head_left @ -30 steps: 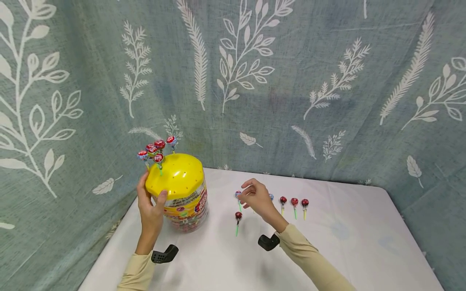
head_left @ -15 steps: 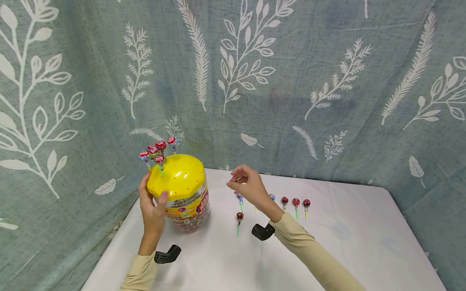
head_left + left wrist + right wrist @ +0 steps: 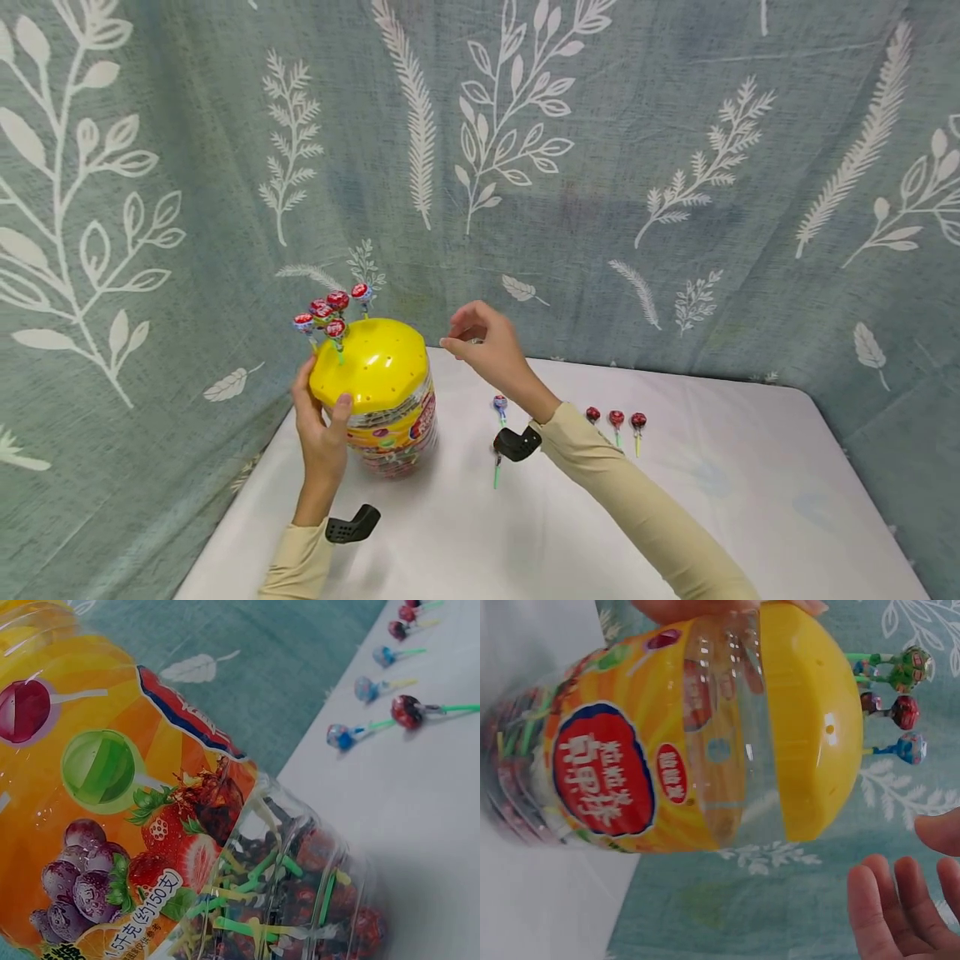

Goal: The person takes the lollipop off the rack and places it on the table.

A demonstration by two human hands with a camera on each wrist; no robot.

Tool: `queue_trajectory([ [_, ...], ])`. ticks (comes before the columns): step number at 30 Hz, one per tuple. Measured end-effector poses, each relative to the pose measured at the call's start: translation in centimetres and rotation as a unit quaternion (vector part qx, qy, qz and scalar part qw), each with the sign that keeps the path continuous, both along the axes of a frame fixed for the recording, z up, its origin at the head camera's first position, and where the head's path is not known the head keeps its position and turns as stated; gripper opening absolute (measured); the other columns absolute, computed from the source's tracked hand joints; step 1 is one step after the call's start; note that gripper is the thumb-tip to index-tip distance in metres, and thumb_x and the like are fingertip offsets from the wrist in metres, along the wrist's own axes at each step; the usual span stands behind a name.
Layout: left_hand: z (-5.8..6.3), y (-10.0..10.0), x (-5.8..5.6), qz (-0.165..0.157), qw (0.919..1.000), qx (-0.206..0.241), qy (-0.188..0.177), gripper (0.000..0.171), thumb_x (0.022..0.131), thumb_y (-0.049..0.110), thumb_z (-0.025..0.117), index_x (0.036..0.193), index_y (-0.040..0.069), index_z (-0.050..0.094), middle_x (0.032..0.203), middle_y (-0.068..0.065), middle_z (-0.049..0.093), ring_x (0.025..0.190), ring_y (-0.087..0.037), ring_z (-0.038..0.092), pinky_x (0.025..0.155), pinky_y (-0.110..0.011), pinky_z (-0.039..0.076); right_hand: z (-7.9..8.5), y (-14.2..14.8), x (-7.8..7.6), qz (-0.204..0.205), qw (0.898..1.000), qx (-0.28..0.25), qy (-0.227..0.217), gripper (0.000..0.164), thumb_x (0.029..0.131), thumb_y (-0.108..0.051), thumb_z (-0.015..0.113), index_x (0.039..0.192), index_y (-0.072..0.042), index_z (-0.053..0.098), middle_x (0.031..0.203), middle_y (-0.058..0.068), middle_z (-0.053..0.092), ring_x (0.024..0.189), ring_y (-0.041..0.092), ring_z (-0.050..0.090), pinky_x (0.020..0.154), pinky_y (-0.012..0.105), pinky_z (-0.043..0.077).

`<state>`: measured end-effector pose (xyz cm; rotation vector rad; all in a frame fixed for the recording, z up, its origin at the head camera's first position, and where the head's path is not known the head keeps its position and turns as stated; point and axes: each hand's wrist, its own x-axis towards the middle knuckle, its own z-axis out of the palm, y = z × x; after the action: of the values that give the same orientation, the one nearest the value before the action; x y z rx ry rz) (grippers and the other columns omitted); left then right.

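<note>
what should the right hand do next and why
Probably ease the right hand over to one of the lollipops standing in the yellow lid and pinch it: its fingers look empty in the right wrist view, the lid is close by, and the left hand holds the lid's edge, which should steady the jar.

1. I have the jar [image 3: 390,437] on the table [image 3: 720,525], toward its left end, the curtain [image 3: 570,275] behind.
2. The lid [image 3: 382,375] sits on it, standing lollipops [image 3: 335,328] in its left part.
3. More candy [image 3: 367,930] lies inside the jar.
4. Right of it I see a loose row [image 3: 617,418], another lollipop [image 3: 407,712] before its left end.
5. The left hand [image 3: 322,446] grips from the left; the right hand [image 3: 495,350] is right of the lid, apart.
</note>
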<state>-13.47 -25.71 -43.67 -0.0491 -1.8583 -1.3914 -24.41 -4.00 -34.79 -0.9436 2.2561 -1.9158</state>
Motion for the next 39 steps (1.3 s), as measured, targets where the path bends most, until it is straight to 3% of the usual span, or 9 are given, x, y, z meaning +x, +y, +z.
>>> queue_trajectory([
  [5, -0.1, 0.2, -0.2, -0.005, 0.9999, 0.008, 0.004, 0.066, 0.086, 0.014, 0.05, 0.147, 0.007, 0.025, 0.141, -0.005, 0.037, 0.118, -0.015, 0.041, 0.099, -0.024, 0.033, -0.6, -1.5, -1.4, -0.014, 1.0, -0.009, 0.018, 0.023, 0.083, -0.011, 0.071, 0.102, -0.006, 0.058, 0.094, 0.01, 0.063, 0.085, 0.023, 0.062, 0.071, 0.031, 0.051],
  [10, -1.9, -0.8, -1.0, -0.008, 0.9999, 0.012, 0.005, 0.067, 0.086, 0.016, 0.052, 0.148, 0.016, 0.026, 0.141, -0.001, 0.037, 0.119, -0.018, 0.041, 0.099, -0.024, 0.032, -0.3, -2.8, -1.9, -0.02, 0.999, -0.003, 0.041, 0.024, 0.083, -0.014, 0.071, 0.103, -0.01, 0.058, 0.093, 0.004, 0.064, 0.085, 0.017, 0.061, 0.075, 0.03, 0.049],
  [13, -2.9, -1.5, -1.4, -0.004, 0.9999, 0.009, 0.005, 0.068, 0.086, 0.019, 0.052, 0.148, 0.023, 0.027, 0.142, 0.002, 0.036, 0.121, -0.019, 0.04, 0.101, -0.026, 0.031, 0.2, -3.9, -2.3, -0.011, 0.999, -0.005, 0.048, 0.025, 0.083, -0.014, 0.071, 0.105, -0.01, 0.058, 0.095, 0.006, 0.064, 0.085, 0.017, 0.061, 0.076, 0.029, 0.049],
  [18, -3.3, -2.0, -1.3, 0.002, 0.9999, 0.009, 0.013, 0.067, 0.086, 0.021, 0.052, 0.148, 0.024, 0.027, 0.144, 0.0, 0.035, 0.122, -0.022, 0.039, 0.101, -0.027, 0.031, 0.9, -5.9, -2.8, 0.009, 0.999, -0.011, 0.047, 0.03, 0.083, -0.013, 0.071, 0.108, -0.007, 0.056, 0.099, 0.012, 0.064, 0.087, 0.02, 0.062, 0.078, 0.027, 0.05],
  [24, -2.7, -1.7, -0.9, 0.003, 0.9999, 0.016, 0.002, 0.067, 0.087, 0.017, 0.051, 0.148, 0.017, 0.025, 0.144, -0.003, 0.035, 0.121, -0.019, 0.04, 0.1, -0.026, 0.032, 1.3, -8.4, -2.6, 0.017, 0.999, -0.01, 0.036, 0.034, 0.082, -0.011, 0.072, 0.111, -0.006, 0.055, 0.102, 0.013, 0.064, 0.086, 0.018, 0.063, 0.076, 0.025, 0.05],
  [31, -0.1, 0.1, 0.2, 0.002, 0.9996, 0.027, 0.001, 0.065, 0.087, 0.016, 0.05, 0.147, 0.007, 0.026, 0.142, -0.005, 0.036, 0.118, -0.016, 0.04, 0.099, -0.025, 0.032, 1.2, -10.4, -2.3, 0.029, 0.998, -0.025, 0.042, 0.035, 0.082, -0.004, 0.07, 0.113, -0.001, 0.053, 0.099, 0.015, 0.066, 0.086, 0.022, 0.064, 0.076, 0.024, 0.05],
  [39, 0.1, 0.2, 0.3, 0.009, 0.9998, 0.019, -0.008, 0.064, 0.088, 0.015, 0.049, 0.147, 0.007, 0.025, 0.144, -0.008, 0.033, 0.12, -0.017, 0.04, 0.1, -0.024, 0.032, 3.3, -10.3, -0.3, 0.036, 0.997, -0.038, 0.058, 0.031, 0.083, 0.006, 0.064, 0.111, 0.008, 0.053, 0.096, 0.024, 0.066, 0.085, 0.033, 0.066, 0.074, 0.024, 0.051],
])
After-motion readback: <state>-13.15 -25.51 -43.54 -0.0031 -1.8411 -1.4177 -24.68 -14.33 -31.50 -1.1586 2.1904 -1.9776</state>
